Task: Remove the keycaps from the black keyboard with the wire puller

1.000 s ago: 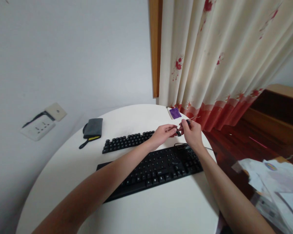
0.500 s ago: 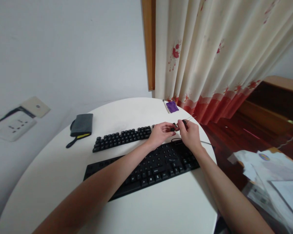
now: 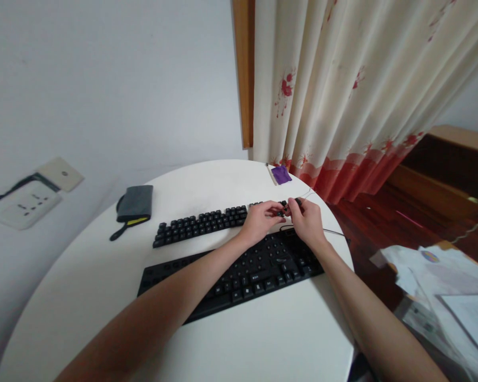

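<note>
My left hand (image 3: 261, 218) is closed at the fingertips on a small black keycap (image 3: 281, 214), over the right end of the rows of loose keycaps (image 3: 201, 225). Close beside it, my right hand (image 3: 308, 218) pinches a black-handled tool with thin wire ends, which looks like a keycap puller (image 3: 298, 201). The tool's near end meets the keycap, though fingers partly hide the contact. Below both hands lies a black keyboard (image 3: 258, 276); its front rows carry keycaps, while many positions farther back look bare. My left forearm covers part of it.
A grey pouch (image 3: 134, 203) with a strap lies at the table's left. Toward the back right edge are a purple cloth piece (image 3: 281, 174) and a thin light stick (image 3: 271, 174). The keyboard's cable (image 3: 334, 232) runs off the white round table (image 3: 239, 345) at right.
My right hand and the wire tool have shifted slightly left and tilted. My left hand stays in nearly the same place with the keycap. The view has moved a little.
</note>
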Tool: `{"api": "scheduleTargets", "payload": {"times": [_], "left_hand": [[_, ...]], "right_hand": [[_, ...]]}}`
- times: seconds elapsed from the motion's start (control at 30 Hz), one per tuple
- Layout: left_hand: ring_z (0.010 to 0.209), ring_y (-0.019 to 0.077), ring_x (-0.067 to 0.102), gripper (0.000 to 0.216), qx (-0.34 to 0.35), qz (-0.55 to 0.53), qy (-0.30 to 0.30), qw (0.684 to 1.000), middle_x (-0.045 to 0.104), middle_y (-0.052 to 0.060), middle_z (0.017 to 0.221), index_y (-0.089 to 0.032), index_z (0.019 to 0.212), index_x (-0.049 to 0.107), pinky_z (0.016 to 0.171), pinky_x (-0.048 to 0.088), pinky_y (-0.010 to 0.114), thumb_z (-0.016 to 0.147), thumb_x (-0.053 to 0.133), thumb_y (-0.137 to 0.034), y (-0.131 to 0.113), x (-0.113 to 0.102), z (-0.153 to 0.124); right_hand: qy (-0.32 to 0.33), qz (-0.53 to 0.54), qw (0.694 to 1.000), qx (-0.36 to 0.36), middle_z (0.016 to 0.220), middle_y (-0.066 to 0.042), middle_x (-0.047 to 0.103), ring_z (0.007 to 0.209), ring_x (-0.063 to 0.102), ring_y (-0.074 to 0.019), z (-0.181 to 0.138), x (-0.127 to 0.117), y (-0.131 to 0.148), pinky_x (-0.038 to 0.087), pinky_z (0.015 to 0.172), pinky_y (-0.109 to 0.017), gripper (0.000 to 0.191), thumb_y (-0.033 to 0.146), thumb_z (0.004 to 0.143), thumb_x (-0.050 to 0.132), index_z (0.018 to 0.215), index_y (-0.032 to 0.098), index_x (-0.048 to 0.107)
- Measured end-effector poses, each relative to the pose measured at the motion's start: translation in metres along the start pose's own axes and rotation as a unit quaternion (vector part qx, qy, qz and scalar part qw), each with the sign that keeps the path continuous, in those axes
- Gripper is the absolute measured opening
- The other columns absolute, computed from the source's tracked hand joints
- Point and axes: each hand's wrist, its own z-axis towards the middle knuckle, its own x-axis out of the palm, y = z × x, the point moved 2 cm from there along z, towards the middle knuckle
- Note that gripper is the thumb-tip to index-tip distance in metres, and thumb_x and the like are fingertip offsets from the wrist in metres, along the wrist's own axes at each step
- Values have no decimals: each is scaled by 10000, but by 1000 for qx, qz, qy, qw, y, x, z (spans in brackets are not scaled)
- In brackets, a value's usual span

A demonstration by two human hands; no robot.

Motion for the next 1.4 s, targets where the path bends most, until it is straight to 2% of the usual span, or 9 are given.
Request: {"api": "scheduleTargets", "payload": {"times": [0.1,0.23,0.47,0.57,0.73,0.83,0.97,1.07,1.4], "left_hand": [[805,170,706,267,38,91,-6,995,756,46,910,-161,971,736,837,596,353,728,756,-53,-4,0,-3],[867,177,691,226,93,130,-28,987,717,64,996,-172,972,752,818,603,339,776,728,-63,-9,0,-5],[911,202,649,166,164,250,-55,953,703,55,920,-194,958,763,861,537,366,815,741,-112,-15,-1,-8],[892,196,643,153,176,259,-72,947,689,39,887,-217,954,759,838,531,354,819,750,-144,-16,-1,-8],[893,199,651,158,146,232,-108,956,734,29,926,-225,935,751,854,524,361,791,785,-170,-16,-4,-4],[950,229,624,199,103,325,-58,938,759,10,947,-240,959,746,888,490,394,777,792,-173,-10,-3,-3],[944,258,597,88,65,448,25,891,768,-1,902,-258,852,765,883,449,432,800,748,-190,-4,1,-3],[926,267,591,90,52,488,48,870,770,14,890,-260,862,779,872,437,446,821,721,-205,-3,3,-4],[1054,266,526,108,26,514,4,857,682,38,1066,-245,914,741,908,437,410,808,722,-240,-6,1,-2]], "right_hand": [[-8,-7,1000,7,622,-58,682,559,607,-176,0,1,-1,431,573,-266,426,476,954,490,703,170,648],[-45,-17,999,18,608,-56,679,540,599,-173,0,1,-3,425,582,-270,437,464,960,484,679,171,647],[-77,-36,996,32,594,-74,694,533,623,-182,-3,2,-2,432,584,-274,469,479,957,484,649,168,655],[-92,-32,995,38,593,-73,696,524,623,-184,-3,2,-3,430,572,-275,455,471,956,484,659,168,650],[-152,-17,987,47,591,-64,687,522,619,-185,3,-5,-13,431,555,-278,415,441,944,503,665,167,643],[-175,-6,983,53,584,-56,675,518,613,-182,6,-10,-17,434,545,-278,410,437,943,502,681,161,656],[-180,11,982,52,560,-46,656,508,602,-176,8,-12,-18,433,537,-274,411,439,938,511,669,162,653],[-177,26,983,50,554,-40,651,498,593,-169,8,-11,-17,432,532,-269,405,441,935,515,683,159,658],[-174,39,983,52,557,-32,646,481,571,-154,10,-13,-18,424,512,-257,406,460,928,518,694,158,655]]}}
